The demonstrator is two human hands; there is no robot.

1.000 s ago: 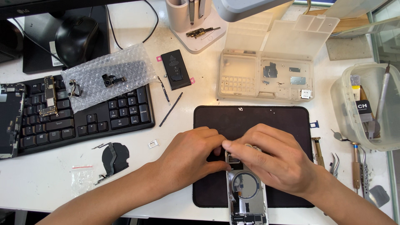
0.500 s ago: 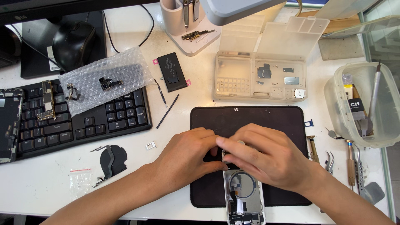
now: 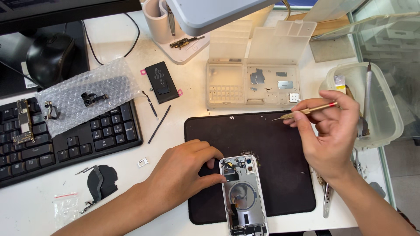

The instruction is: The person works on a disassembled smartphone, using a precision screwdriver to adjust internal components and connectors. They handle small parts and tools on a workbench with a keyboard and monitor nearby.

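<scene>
An opened phone housing (image 3: 243,194) lies face-up on the front edge of a black work mat (image 3: 280,148), its round coil and small parts showing. My left hand (image 3: 186,168) rests on the mat with its fingers against the housing's upper left corner. My right hand (image 3: 330,131) is raised over the mat's right side and holds a thin gold screwdriver (image 3: 306,111), tip pointing left, well clear of the phone.
A clear parts tray (image 3: 251,85) with small metal pieces sits behind the mat. A black battery (image 3: 162,82), a spudger (image 3: 158,124), bubble wrap (image 3: 87,98) on a keyboard (image 3: 65,140), a plastic tub (image 3: 376,105) of tools and tweezers (image 3: 327,203) lie around.
My right hand has lifted off the phone housing and moved up and right with the screwdriver. My left hand stays at the housing's top left corner, which is now uncovered.
</scene>
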